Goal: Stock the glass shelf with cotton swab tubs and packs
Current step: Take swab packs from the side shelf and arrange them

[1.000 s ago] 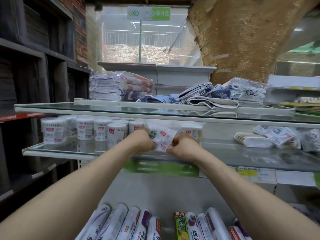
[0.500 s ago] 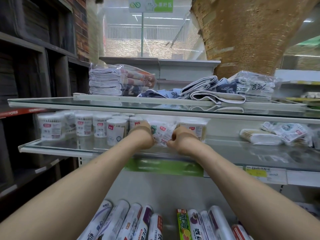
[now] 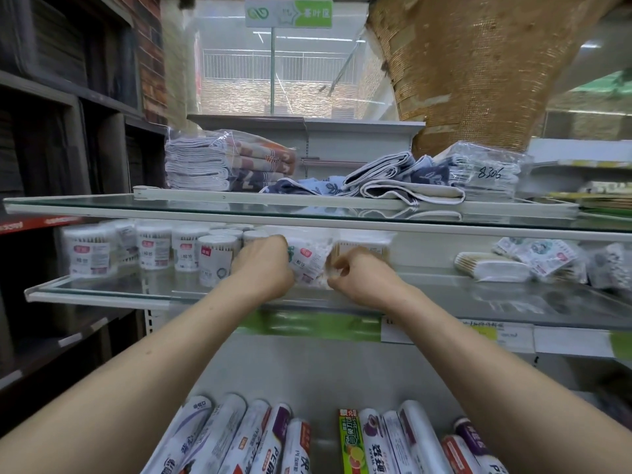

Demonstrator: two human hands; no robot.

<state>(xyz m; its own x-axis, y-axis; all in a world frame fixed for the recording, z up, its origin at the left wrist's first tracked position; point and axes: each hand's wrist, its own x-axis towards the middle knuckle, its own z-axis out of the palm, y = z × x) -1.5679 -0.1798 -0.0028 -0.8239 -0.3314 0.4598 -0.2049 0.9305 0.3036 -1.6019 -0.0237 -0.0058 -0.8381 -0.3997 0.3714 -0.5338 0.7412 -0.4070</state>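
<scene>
— what's nearest you?
— rolls of wrap (image 3: 260,439) on the bottom shelf, with "pe" printed on several. the rest of the print is too small for me.
— and the hands?
— the left hand (image 3: 265,268) and right hand (image 3: 359,280) are both up at the glass shelf (image 3: 102,292). each grip is pinched narrow on one side of a swab pack (image 3: 309,263). the pack stands mid-shelf, just right of the tubs (image 3: 186,249).
— how will it handle?
— light, i'd say. it's soft, slippery film, and likely to slump unless it's held by its edges or leaned on a neighbour. the tubs look stiff, so i'd take those round the side.
— any labels?
— red tags on the pack and the tubs, but the characters are blurred. one shelf up, a bag of cloths (image 3: 485,172) has "8306" written on it by hand. far back there's a green sign (image 3: 289,13) in chinese characters.
</scene>
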